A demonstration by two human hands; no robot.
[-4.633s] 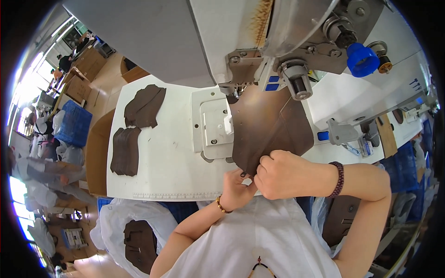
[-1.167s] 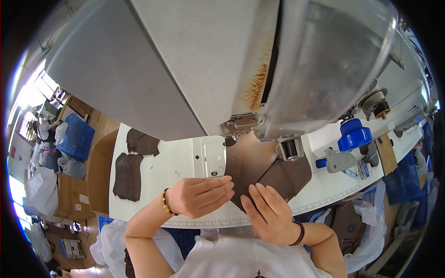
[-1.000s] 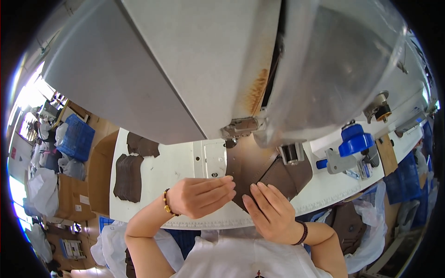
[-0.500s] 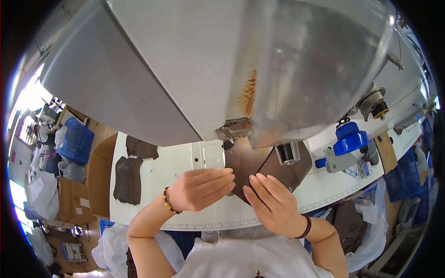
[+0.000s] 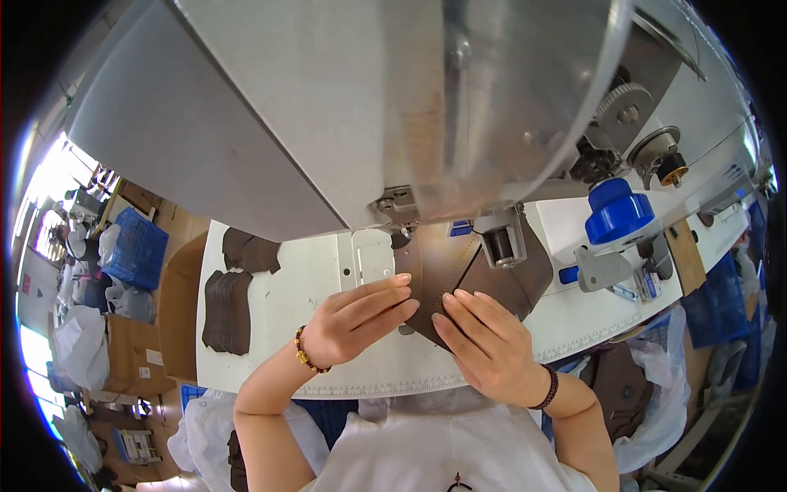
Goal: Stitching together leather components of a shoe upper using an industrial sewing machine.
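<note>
A dark brown leather-like panel with a slanting black strip and stitch lines lies under the sewing machine head. My left hand is at the panel's left edge, its straight fingers side by side and fingertips touching the edge; the thumb is hidden. Lying on the panel's near part, my right hand has its fingers stretched out flat, close to the lower end of the black strip. The needle area is partly hidden behind the machine head and its clear guard.
On the white table, a stack of brown pieces and more brown pieces lie at left. A blue knob and a black roller sit at right. Cardboard boxes stand left; plastic-lined brown pieces are lower right.
The view has shifted, so the machine head and guard appear higher and more of the gears shows. Both hands stay on the panel in nearly the same places.
</note>
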